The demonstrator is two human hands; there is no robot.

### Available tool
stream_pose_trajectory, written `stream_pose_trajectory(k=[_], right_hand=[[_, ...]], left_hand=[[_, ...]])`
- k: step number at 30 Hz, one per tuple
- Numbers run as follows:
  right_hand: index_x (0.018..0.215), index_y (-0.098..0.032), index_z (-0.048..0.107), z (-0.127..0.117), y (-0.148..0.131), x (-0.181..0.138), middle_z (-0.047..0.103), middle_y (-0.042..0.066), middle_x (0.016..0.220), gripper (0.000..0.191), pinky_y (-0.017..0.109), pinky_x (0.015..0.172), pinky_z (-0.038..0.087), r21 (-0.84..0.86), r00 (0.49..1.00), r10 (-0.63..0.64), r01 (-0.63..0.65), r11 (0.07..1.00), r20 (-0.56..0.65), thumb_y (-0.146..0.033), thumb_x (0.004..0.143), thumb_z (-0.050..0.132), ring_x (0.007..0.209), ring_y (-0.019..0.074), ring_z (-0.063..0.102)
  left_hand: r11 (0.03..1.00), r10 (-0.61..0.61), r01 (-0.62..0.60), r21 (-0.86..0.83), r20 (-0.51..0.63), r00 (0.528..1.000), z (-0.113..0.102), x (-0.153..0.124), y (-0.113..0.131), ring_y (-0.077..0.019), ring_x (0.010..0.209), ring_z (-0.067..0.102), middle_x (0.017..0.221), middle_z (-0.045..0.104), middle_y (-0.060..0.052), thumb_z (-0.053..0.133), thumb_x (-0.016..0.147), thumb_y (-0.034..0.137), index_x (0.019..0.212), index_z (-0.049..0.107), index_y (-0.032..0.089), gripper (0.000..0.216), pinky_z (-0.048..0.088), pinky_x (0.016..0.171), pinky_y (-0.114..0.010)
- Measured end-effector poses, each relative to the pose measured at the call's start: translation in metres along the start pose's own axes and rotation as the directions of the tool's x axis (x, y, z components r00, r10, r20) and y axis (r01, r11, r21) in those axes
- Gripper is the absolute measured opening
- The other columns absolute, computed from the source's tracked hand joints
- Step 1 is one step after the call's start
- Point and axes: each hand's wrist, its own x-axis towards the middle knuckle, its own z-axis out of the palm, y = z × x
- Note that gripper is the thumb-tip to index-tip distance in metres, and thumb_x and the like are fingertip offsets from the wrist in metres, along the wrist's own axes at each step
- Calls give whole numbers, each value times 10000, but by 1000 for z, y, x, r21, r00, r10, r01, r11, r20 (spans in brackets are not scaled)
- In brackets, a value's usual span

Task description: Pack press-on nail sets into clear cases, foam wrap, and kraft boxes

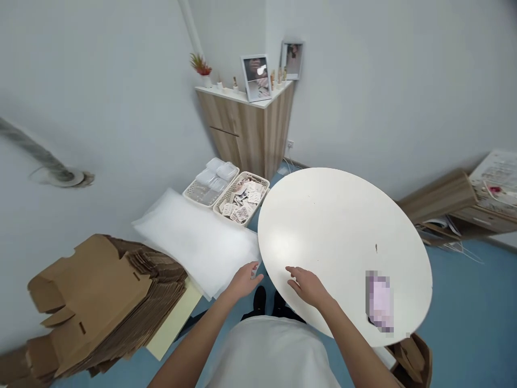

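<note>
My left hand (244,279) is held out beside the near right end of a stack of white foam sheets (197,231). Its fingers are parted and hold nothing. Over the left edge of a round white table (343,215) hovers my right hand (306,284), fingers apart and nothing in them. Whether either hand touches a surface I cannot tell. On the table's right side lies a pinkish-purple object (380,303), blurred out by pixels. A small dark speck (376,248) sits just behind it.
Flattened brown cardboard boxes (100,302) are piled at the left. Two white baskets stand behind the foam, one with clear plastic packs (212,178), one with printed cards (244,200). A wooden cabinet (242,126) fills the corner. A brown box (416,355) stands below the table's right edge.
</note>
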Motion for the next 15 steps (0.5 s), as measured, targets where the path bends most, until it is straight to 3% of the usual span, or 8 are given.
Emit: stream_pose_trajectory(k=[8,15], right_hand=[[1192,-222,457,-17,9,73,595,87,1043,366,299,717,410,-176,979,-106,136,975,172,-260,835,385,884,205,581],[1177,-215,462,-24,-17,138,595,81,1026,346,285,716,402,-209,949,-239,281,937,204,-270,845,382,892,196,573]], left_hand=[[996,-94,94,-8,-116,989,-16,-2,1,-224,1005,536,1212,513,-110,482,733,520,1241,433,187,608,439,759,-284],[992,-44,76,105,-279,959,-62,26,-2,-203,956,557,1173,539,-95,475,770,447,1203,458,174,512,445,791,-310]])
